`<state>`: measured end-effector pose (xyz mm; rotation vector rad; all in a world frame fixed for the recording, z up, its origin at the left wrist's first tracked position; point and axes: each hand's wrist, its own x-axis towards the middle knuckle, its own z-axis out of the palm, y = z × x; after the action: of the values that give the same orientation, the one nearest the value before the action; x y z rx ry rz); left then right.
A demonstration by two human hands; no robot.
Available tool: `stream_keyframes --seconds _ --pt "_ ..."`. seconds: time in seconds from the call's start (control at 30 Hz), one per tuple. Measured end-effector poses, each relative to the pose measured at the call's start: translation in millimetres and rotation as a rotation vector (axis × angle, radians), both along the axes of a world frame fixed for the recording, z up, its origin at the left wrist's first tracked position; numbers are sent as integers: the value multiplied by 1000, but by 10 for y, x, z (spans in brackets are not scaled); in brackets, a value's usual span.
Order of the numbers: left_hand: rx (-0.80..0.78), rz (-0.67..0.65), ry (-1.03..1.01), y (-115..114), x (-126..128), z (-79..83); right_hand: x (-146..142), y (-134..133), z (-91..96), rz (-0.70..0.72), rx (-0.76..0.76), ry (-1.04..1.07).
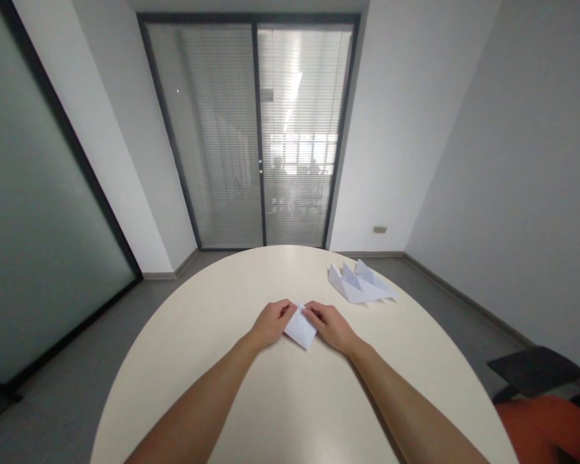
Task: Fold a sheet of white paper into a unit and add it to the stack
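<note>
A small folded white paper [300,330] lies on the round cream table [251,399], a little past its middle. My left hand [272,321] pinches the paper's left edge, fingers curled together. On the other side my right hand [329,324] grips the right edge near the top corner, fingers also closed on it. Both forearms reach in from the bottom of the view. The paper's lower corner points toward me.
Several folded white paper shapes [360,283] lie grouped on the table's far right. A dark chair [531,372] with an orange seat [551,425] stands at the lower right. Glass doors with blinds [256,135] close the room's far end.
</note>
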<state>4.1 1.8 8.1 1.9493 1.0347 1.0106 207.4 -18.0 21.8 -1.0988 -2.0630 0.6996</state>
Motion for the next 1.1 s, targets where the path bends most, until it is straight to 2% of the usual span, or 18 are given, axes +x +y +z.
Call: stream_keyframes --seconds 0.2,0.57,1.1 --pt "-3 -17 -56 -3 10 4 -21 -5 -2 7 15 -56" --pt "-48 17 -92 1 13 -3 -50 14 -19 1 8 32" --pt "-66 24 -141 19 21 -3 -66 7 -19 -47 -10 52"
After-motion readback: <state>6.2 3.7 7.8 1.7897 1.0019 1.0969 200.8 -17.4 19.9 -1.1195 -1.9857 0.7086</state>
